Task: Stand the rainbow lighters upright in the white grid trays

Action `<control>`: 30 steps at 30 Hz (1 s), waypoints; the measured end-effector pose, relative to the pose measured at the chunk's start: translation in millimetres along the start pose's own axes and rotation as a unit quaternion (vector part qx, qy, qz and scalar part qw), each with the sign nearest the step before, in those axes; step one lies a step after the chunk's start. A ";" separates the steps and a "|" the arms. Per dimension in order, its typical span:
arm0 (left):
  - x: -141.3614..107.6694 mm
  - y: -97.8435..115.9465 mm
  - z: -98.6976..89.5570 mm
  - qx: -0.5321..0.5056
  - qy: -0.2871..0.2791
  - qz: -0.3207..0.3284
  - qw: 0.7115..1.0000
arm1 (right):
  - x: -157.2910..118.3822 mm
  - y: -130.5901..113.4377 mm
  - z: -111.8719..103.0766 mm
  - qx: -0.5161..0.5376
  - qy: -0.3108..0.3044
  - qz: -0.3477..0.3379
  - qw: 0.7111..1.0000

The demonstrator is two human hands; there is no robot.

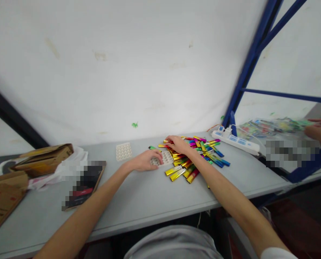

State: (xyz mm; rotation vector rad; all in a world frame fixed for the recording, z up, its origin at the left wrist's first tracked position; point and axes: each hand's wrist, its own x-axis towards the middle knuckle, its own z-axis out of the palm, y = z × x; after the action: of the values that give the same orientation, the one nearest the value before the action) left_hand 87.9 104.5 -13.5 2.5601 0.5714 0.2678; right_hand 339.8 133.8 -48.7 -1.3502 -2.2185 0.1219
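Observation:
My left hand [147, 160] rests low over the table, its fingers curled round the left part of a white tray [167, 157] with rows of round holes. Just right of it, my right hand [178, 144] lies over a heap of shiny metallic-coloured lighters [187, 166], gold, blue, green, red and pink. Its bent fingertips meet a gold lighter [162, 145] at the heap's left edge. Beyond my left hand lies a green lighter [151, 148], partly hidden. My palm and forearm cover part of the heap.
A second white tray [124, 151] lies flat at the back. Left are cardboard boxes [45, 158], a white plastic bag [70, 160] and a blurred dark flat object [88, 185]. A power strip [235, 142] and blue frame [246, 79] stand right, near another person's hand [320, 130].

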 end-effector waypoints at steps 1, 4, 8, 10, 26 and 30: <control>-2.0 0.0 5.5 0.011 0.020 -0.001 1.000 | 0.4 -0.2 0.8 0.002 0.006 -0.003 1.000; -7.2 0.1 21.5 0.043 0.087 0.004 0.995 | 0.7 -1.9 1.1 0.007 0.029 -0.008 1.000; -11.5 -0.9 27.0 0.085 0.111 0.012 0.990 | -1.6 -6.1 -5.6 0.011 0.044 0.001 0.999; -14.3 -3.1 22.6 0.099 0.122 -0.003 0.988 | -3.3 -8.0 -10.3 0.020 0.045 0.020 0.999; -34.8 -32.2 10.7 0.182 0.140 -0.136 0.964 | 17.4 -23.9 -52.9 0.365 0.232 0.128 0.893; -36.3 -35.6 12.9 0.173 0.151 -0.129 0.965 | 17.2 -36.9 -54.2 0.447 0.198 0.096 0.867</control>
State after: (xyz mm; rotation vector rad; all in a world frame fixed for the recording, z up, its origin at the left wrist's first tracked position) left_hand 46.9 110.9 -45.7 2.7512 1.1460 0.5087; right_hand 330.5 119.7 16.9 -0.9255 -1.3633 0.7681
